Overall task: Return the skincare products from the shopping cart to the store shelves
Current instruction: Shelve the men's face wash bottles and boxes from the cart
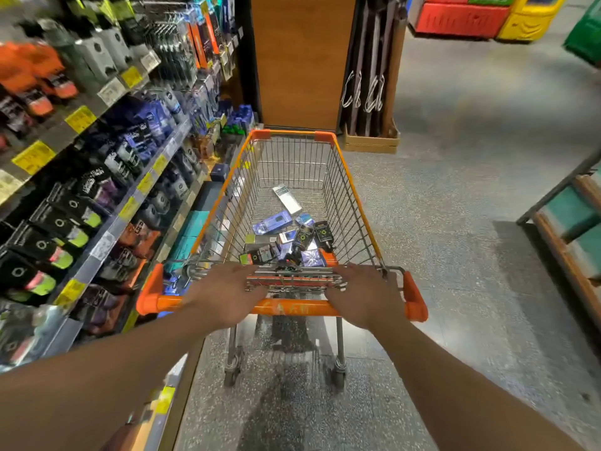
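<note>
While left hand (224,296), right hand (364,296) rest on cart handle (286,308); fingers (341,273) extended.

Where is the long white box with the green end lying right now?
Head view: the long white box with the green end lies alone on the orange-rimmed wire cart's floor, beyond the pile of dark and blue boxes.
</note>
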`<action>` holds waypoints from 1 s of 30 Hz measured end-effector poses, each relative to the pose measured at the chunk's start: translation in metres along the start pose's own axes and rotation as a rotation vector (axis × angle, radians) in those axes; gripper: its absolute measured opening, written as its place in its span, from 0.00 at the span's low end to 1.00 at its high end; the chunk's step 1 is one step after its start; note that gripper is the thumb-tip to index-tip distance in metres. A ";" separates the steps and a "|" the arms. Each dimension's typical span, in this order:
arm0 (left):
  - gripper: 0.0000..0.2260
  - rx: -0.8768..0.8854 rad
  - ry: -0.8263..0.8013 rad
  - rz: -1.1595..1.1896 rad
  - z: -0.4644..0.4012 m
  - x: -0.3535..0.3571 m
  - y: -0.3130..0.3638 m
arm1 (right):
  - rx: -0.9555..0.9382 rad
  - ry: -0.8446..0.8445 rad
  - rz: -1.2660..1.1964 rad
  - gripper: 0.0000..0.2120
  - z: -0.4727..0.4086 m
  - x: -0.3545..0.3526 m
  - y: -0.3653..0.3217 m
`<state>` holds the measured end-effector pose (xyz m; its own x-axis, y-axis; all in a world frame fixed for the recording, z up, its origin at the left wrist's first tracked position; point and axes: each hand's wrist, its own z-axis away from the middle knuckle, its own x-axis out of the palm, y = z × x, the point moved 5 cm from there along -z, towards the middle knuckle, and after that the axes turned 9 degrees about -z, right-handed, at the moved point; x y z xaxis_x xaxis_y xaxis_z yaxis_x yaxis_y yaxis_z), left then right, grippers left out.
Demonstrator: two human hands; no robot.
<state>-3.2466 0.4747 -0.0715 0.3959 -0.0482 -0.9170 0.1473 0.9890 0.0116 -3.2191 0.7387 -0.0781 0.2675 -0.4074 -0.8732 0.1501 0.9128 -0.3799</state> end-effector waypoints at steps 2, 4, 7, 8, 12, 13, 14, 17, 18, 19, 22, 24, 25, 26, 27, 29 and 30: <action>0.35 -0.009 -0.005 -0.004 -0.009 -0.004 -0.002 | -0.011 -0.015 -0.007 0.35 -0.011 -0.001 0.000; 0.33 -0.018 0.013 -0.004 -0.014 -0.009 -0.002 | -0.015 -0.022 -0.011 0.36 -0.021 -0.001 0.000; 0.32 -0.020 0.020 -0.012 -0.022 -0.014 -0.003 | -0.018 -0.019 -0.027 0.35 -0.033 -0.001 -0.001; 0.33 -0.023 0.019 -0.010 -0.023 -0.017 -0.003 | -0.019 -0.019 -0.037 0.35 -0.037 -0.001 -0.001; 0.32 -0.047 0.023 -0.031 -0.032 -0.025 -0.005 | -0.018 -0.030 -0.036 0.36 -0.048 -0.004 -0.006; 0.32 -0.052 0.025 -0.034 -0.034 -0.027 -0.005 | -0.022 -0.031 -0.030 0.36 -0.051 -0.006 -0.008; 0.32 -0.055 0.021 -0.035 -0.035 -0.029 -0.006 | -0.027 -0.028 -0.026 0.36 -0.054 -0.006 -0.009; 0.31 -0.051 0.002 -0.024 -0.042 -0.033 -0.012 | -0.029 -0.029 -0.014 0.36 -0.063 -0.006 -0.011; 0.31 -0.047 -0.003 -0.025 -0.044 -0.034 -0.013 | -0.027 -0.031 -0.010 0.36 -0.066 -0.005 -0.011; 0.32 -0.043 -0.003 -0.025 -0.047 -0.035 -0.014 | -0.027 -0.032 -0.004 0.36 -0.068 -0.006 -0.012; 0.33 -0.043 -0.004 -0.003 -0.055 -0.036 -0.018 | -0.030 -0.044 0.040 0.36 -0.076 -0.010 -0.017; 0.35 -0.045 0.008 0.018 -0.059 -0.035 -0.020 | -0.014 -0.055 0.057 0.35 -0.082 -0.012 -0.019; 0.35 -0.039 0.013 0.027 -0.062 -0.036 -0.022 | -0.003 -0.058 0.061 0.35 -0.084 -0.012 -0.020; 0.35 -0.030 0.011 0.029 -0.064 -0.035 -0.023 | 0.008 -0.062 0.063 0.34 -0.086 -0.012 -0.020; 0.34 -0.016 0.005 0.026 -0.065 -0.035 -0.024 | 0.016 -0.064 0.062 0.34 -0.088 -0.012 -0.020; 0.35 0.008 -0.008 0.008 -0.069 -0.034 -0.025 | 0.027 -0.057 0.064 0.32 -0.090 -0.013 -0.022; 0.35 0.022 -0.011 0.002 -0.071 -0.033 -0.027 | 0.034 -0.051 0.066 0.32 -0.092 -0.014 -0.024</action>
<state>-3.3276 0.4597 -0.0697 0.4063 -0.0481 -0.9125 0.1661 0.9859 0.0221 -3.3135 0.7256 -0.0849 0.3259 -0.3480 -0.8790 0.1627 0.9366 -0.3105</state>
